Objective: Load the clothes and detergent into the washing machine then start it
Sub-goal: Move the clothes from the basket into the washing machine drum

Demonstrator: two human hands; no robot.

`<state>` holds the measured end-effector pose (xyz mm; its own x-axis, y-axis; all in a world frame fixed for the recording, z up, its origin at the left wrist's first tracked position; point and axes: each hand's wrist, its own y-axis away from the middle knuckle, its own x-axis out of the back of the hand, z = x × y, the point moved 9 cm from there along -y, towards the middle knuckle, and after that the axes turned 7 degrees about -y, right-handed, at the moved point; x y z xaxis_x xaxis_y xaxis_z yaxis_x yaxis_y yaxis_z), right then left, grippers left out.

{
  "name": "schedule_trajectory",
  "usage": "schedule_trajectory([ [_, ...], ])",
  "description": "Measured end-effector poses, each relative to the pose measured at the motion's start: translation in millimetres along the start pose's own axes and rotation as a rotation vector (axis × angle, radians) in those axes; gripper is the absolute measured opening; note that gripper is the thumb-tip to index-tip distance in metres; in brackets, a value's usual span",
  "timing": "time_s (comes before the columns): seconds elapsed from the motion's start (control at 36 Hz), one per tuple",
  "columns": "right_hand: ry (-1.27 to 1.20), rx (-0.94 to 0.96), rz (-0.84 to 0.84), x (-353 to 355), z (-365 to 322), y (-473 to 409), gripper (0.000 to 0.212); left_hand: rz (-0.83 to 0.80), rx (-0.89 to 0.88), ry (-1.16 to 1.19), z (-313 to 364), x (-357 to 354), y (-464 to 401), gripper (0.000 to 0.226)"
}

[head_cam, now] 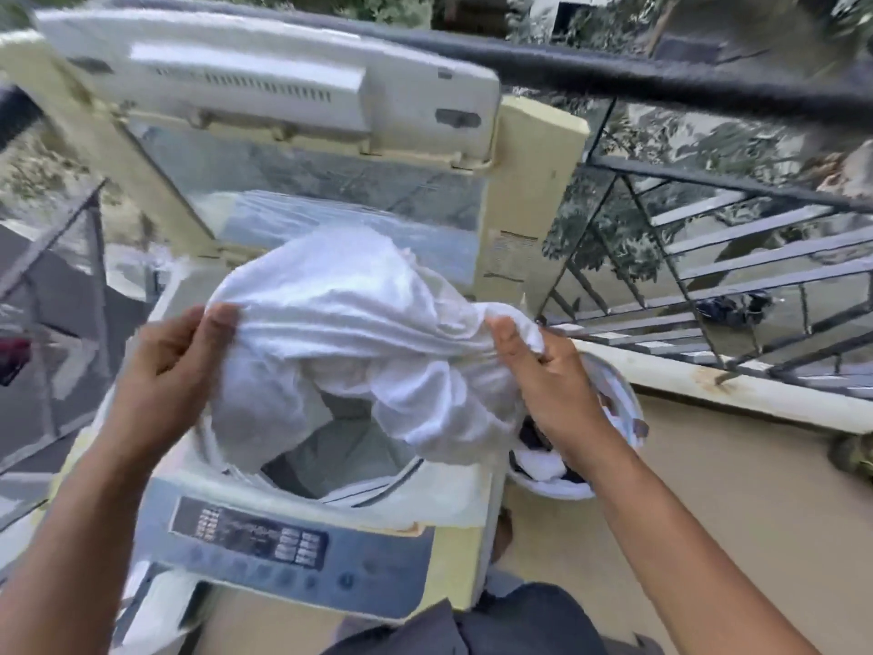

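Our left hand (165,371) pinches one edge of the white cloth (340,323) between its thumb and fingers. Our right hand (543,375) pinches the other edge the same way. The 2 hands are apart, so the cloth is pulled wide between them, and its long way runs from left to right. The middle of the cloth hangs down in a soft bunch. Right under it is the round drum opening (340,460) of the washing machine (449,494), and the lowest part of the cloth already dips into the hole. So the way to go is straight down, and we think both hands are about as close to the hole as each other. The lid (264,78) stands up at the back, out of the way. The button panel (255,541) is at the front, close to us. A white basket (619,385) with more clothes sits on the floor just beside the machine, on our right. We cannot see any detergent here.
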<state>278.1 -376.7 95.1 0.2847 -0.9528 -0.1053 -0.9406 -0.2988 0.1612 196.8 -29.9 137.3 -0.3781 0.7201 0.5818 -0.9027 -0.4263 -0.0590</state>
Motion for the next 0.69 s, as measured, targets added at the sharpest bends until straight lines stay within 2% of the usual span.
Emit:
schedule_trajectory([
  [0.06, 0.086, 0.020, 0.042, -31, 4, -5, 0.043, 0.063, 0.038, -0.059, -25, 29, 0, 0.043],
  [0.17, 0.225, 0.084, 0.191, -40, 14, -15, 0.026, 0.049, 0.121, -0.037, -51, 29, 0, 0.042],
  [0.19, 0.264, 0.097, 0.204, -49, 19, -18, 0.024, 0.047, 0.142, -0.028, -60, 32, 3, 0.042],
  [0.25, 0.370, 0.112, 0.222, -65, 29, -24, 0.035, 0.048, 0.226, 0.000, -83, 32, 8, 0.040],
  [0.33, 0.528, 0.039, 0.186, -89, 51, -31, 0.032, 0.024, 0.327, -0.014, -109, 22, 16, 0.025],
  [0.42, 0.619, -0.082, 0.096, -107, 83, -34, 0.022, -0.079, 0.396, -0.026, -129, 2, 23, 0.016],
  [0.44, 0.621, -0.123, 0.067, -111, 93, -35, 0.019, -0.120, 0.395, -0.033, -131, -5, 26, 0.011],
  [0.53, 0.630, -0.187, 0.046, -118, 106, -32, 0.015, -0.197, 0.367, -0.049, -131, -20, 30, 0.019],
  [0.69, 0.603, -0.090, 0.139, -100, 81, -21, 0.011, -0.304, 0.275, -0.059, -107, -51, 27, 0.015],
])
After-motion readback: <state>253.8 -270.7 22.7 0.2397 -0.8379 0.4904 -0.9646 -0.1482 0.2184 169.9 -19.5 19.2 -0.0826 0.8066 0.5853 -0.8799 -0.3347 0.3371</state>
